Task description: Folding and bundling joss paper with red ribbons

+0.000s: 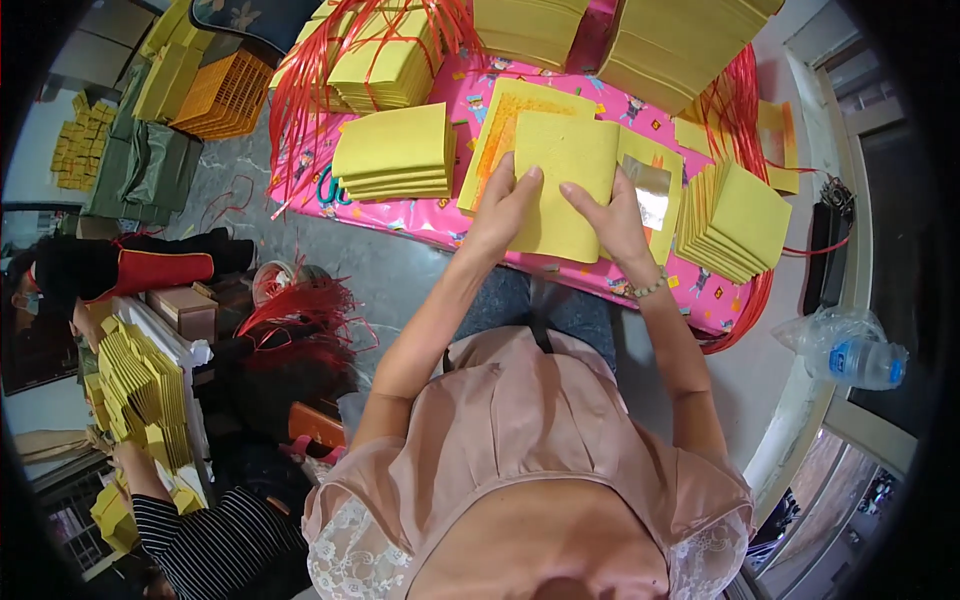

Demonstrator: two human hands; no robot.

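Observation:
Over the near side of a table with a pink patterned cloth [400,220], I hold a folded pad of yellow paper [568,150]. My left hand [506,205] closes on its left edge with the thumb lying on top. My right hand [617,215] grips the right edge the same way, its thumb also on the paper. Beneath lie flat yellow sheets with an orange print [505,115] and a sheet with a silver foil square [653,192]. Folded yellow paper stacks rest left [392,150] and right [735,222] of my hands.
Teal scissor handles [330,187] stick out by the left stack. Tall yellow paper bundles [680,50] and red ribbons [735,90] crowd the table's far side. An orange basket [225,95] stands at left. Other people work beside a paper pile [145,385]. A plastic bottle [868,363] lies at right.

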